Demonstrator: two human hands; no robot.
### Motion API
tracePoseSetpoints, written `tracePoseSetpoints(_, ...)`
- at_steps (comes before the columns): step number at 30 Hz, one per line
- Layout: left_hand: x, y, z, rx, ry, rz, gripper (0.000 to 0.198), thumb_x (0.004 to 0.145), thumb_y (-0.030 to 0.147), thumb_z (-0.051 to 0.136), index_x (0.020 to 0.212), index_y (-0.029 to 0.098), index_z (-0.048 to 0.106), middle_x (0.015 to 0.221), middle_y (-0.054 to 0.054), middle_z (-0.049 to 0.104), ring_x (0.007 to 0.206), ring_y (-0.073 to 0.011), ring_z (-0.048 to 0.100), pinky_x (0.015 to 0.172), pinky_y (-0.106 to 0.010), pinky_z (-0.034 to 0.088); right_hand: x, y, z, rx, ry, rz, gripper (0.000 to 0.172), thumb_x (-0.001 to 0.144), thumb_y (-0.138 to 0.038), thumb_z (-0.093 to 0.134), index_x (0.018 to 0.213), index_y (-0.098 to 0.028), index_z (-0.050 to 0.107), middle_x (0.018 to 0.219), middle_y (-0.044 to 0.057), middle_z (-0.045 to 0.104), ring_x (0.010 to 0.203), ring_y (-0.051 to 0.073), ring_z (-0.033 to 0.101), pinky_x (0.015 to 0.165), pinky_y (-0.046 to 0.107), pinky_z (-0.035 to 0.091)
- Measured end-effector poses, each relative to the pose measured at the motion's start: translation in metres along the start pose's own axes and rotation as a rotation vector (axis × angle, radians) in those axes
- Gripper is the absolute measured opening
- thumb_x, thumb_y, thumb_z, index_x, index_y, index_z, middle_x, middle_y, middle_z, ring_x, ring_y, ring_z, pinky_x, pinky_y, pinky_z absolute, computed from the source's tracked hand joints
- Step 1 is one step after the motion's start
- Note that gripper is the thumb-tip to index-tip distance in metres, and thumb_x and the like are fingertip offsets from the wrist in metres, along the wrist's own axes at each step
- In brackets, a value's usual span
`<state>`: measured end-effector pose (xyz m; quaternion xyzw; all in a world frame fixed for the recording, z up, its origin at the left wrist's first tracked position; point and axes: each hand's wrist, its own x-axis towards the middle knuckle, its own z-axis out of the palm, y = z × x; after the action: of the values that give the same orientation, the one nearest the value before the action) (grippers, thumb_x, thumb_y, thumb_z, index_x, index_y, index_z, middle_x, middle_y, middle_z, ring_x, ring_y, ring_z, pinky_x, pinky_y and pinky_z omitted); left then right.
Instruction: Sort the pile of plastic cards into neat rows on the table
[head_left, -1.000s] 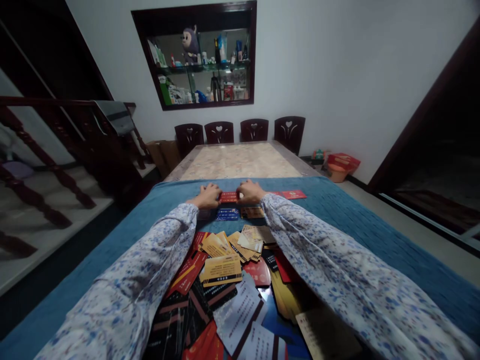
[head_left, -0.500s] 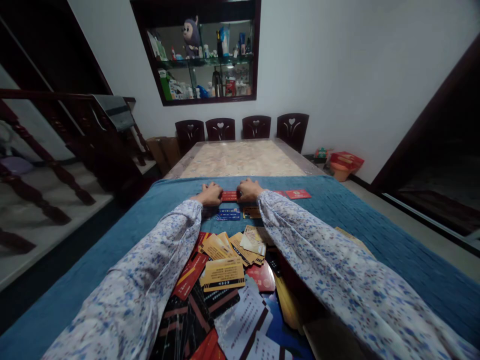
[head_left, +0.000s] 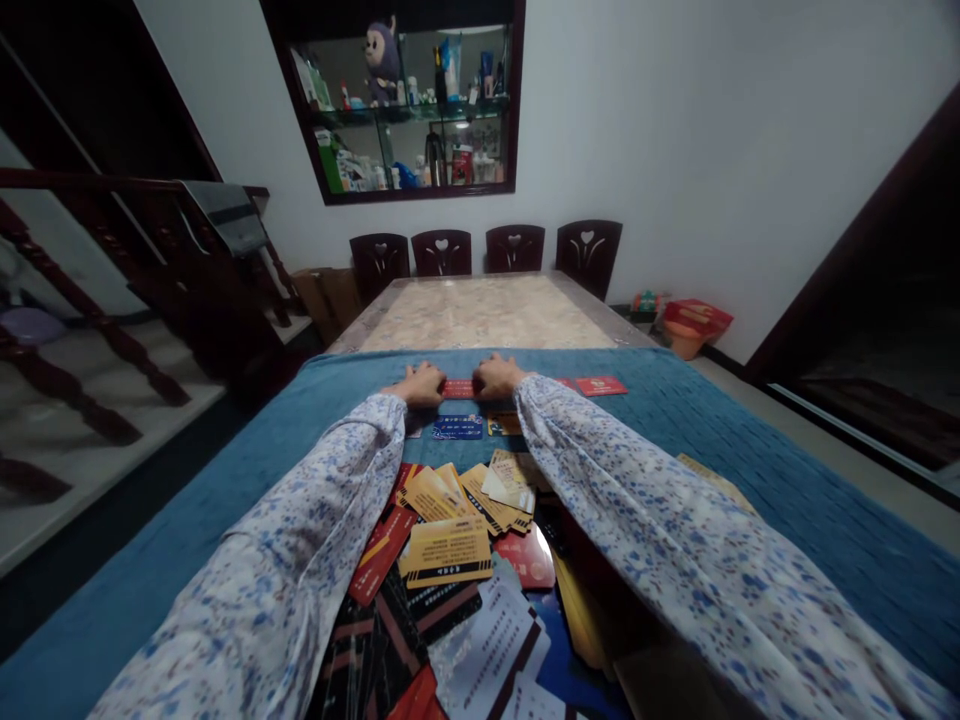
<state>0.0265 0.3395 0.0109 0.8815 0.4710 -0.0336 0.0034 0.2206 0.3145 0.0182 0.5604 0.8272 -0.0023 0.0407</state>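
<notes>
Red card [head_left: 459, 388] flat on blue cloth [head_left: 712, 420], far of card pile [head_left: 457, 540]. Left hand [head_left: 418, 385] and right hand [head_left: 496, 377] at its ends, fingers curled, pressing. Likely thin, light, stiff, slick; best lifted by edges.

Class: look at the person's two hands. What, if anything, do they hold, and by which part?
Both the left hand and right hand pinch a red card by its two short ends.

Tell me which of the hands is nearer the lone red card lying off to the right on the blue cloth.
Right. The right hand sits just left of the lone red card; the left hand is farther left, beyond the red card both hands touch.
</notes>
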Motion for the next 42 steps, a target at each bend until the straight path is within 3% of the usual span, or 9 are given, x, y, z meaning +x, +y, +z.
tracePoseSetpoints(14, 0.000, 0.005, 0.001, 0.046, -0.018, 0.019, 0.025, 0.074, 0.018, 0.056, 0.095, 0.017, 0.070, 0.119, -0.019, 0.062, 0.122, -0.0394, 0.048, 0.102, -0.063, 0.039, 0.000, -0.001, -0.001, -0.036, 0.018, -0.036, 0.033, 0.081, -0.040, 0.068, 0.106, -0.022, 0.080, 0.126, 0.015, 0.070, 0.123, 0.039, 0.052, 0.095, 0.047, 0.045)
tracePoseSetpoints(26, -0.008, 0.009, -0.003, 0.136, 0.002, 0.024, 0.028, 0.082, 0.021, 0.053, 0.105, 0.017, 0.067, 0.125, -0.019, 0.060, 0.126, -0.0375, 0.046, 0.101, -0.058, 0.040, -0.005, 0.003, -0.002, -0.050, 0.030, -0.071, 0.043, 0.084, -0.043, 0.066, 0.116, -0.016, 0.077, 0.131, 0.021, 0.065, 0.125, 0.041, 0.048, 0.096, 0.051, 0.043)
tracePoseSetpoints(35, -0.015, 0.005, 0.000, 0.110, 0.096, 0.028, 0.034, 0.085, 0.020, 0.052, 0.116, 0.017, 0.066, 0.131, -0.018, 0.059, 0.129, -0.0361, 0.045, 0.100, -0.056, 0.038, -0.022, 0.021, -0.012, -0.047, 0.091, -0.056, 0.046, 0.092, -0.039, 0.060, 0.132, -0.020, 0.069, 0.138, 0.016, 0.063, 0.129, 0.037, 0.047, 0.099, 0.049, 0.044)
tracePoseSetpoints(42, -0.024, 0.012, -0.002, 0.114, 0.184, 0.053, 0.033, 0.090, 0.021, 0.051, 0.119, 0.018, 0.066, 0.130, -0.017, 0.061, 0.127, -0.0347, 0.045, 0.102, -0.055, 0.035, -0.046, 0.025, -0.018, -0.036, 0.166, -0.061, 0.030, 0.094, -0.026, 0.058, 0.116, -0.019, 0.076, 0.127, 0.014, 0.070, 0.120, 0.033, 0.051, 0.089, 0.040, 0.043)
